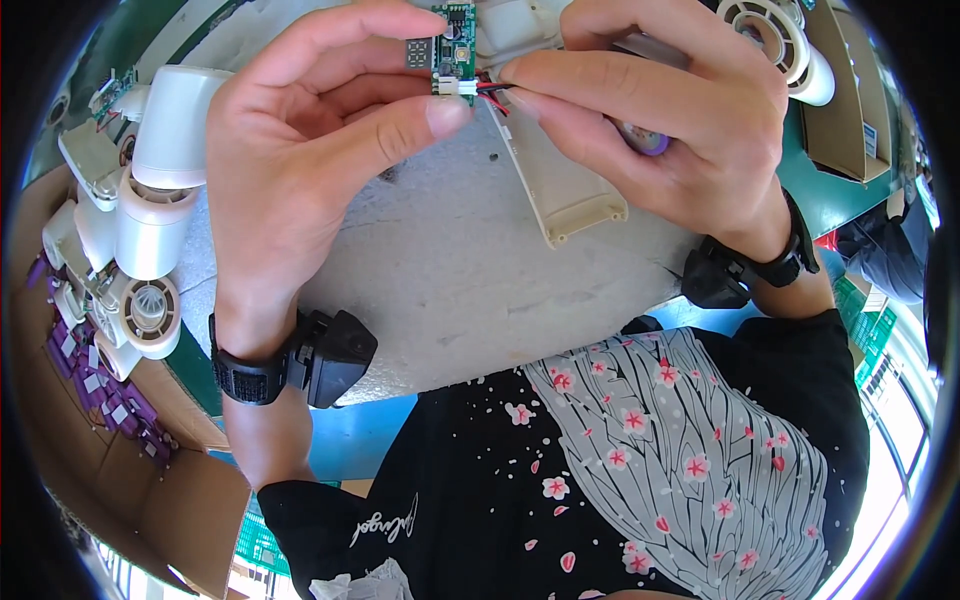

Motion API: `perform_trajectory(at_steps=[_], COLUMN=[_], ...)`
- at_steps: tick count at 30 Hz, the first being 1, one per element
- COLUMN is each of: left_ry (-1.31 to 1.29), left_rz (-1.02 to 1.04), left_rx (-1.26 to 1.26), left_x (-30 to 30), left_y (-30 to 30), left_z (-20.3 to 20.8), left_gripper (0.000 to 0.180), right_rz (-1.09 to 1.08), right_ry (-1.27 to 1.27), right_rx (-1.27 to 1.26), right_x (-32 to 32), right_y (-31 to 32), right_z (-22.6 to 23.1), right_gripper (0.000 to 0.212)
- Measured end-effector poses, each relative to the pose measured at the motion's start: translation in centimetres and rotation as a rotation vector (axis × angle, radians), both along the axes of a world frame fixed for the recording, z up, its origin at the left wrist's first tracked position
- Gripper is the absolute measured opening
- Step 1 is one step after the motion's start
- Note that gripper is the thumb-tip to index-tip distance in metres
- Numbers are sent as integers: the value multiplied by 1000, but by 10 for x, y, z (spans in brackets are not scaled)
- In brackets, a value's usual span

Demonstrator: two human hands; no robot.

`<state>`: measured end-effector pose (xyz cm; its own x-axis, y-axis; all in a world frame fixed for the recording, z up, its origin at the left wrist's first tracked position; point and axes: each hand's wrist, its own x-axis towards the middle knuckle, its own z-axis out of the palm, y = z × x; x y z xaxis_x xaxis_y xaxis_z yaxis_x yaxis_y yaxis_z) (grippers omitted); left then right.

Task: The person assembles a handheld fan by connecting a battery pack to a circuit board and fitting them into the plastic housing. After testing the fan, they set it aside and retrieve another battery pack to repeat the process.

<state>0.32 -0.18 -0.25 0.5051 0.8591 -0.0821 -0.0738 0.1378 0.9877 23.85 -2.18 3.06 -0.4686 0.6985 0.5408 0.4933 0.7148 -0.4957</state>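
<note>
Pinching a green board (462,48) by its edges, my left hand (285,150) holds it at the top centre of the frame, thumb below and forefinger above. Just to the right, my right hand (700,120) has thumb and forefinger clamped together on thin red and black wires (493,88). The wires lead to a white plug (457,88) at the board's lower end. I judge the step in hand to be work on this connection; I cannot tell whether the plug is fully seated. The next move, I think, calls for a braced board and a straight push or pull, without straining the wires.

Under my right palm, the end of a purple cylinder (645,139) shows. Below the hands, a cream shell (565,190) lies slantwise on the grey worktop (430,290). White housings (180,125) and a fan (150,308) stand at left. At upper right are another fan (796,62) and a cardboard box (835,90). At lower left, a carton (190,520) holds purple packs (110,395).
</note>
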Motion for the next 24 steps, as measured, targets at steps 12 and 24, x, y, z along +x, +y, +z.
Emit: perform_trajectory(at_steps=[12, 24], left_ry=[-21, -35], left_rz=[21, 50], left_rx=[51, 35], left_x=[2, 2], left_y=[-3, -5], left_z=[-3, -2], left_gripper=[41, 40], right_rz=[19, 28], right_ry=[6, 13], right_rx=[-12, -24], right_x=[6, 4], right_y=[-3, -4], right_z=[0, 2], right_gripper=[19, 18])
